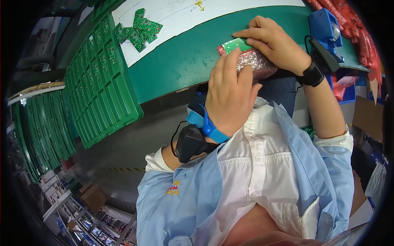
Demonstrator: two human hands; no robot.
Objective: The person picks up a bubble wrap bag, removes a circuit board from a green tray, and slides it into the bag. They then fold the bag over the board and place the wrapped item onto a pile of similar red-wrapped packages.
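A green circuit board lies on a bundle of pink and silvery bubble wrap at the table's near edge. My right hand grips the board's right end, its thumb on the face and its fingers curled over the far side. My left hand reaches up from below, fingers stretched and apart. One of its fingertips touches the board's lower edge, and another rests on the wrap. What lies inside the bundle is hidden.
Several green circuit boards lie on white paper at the far left. A green slotted tray with boards overhangs the table's left edge. To the right are a blue tape dispenser and red bubble wrap. Stacked green trays stand farther left.
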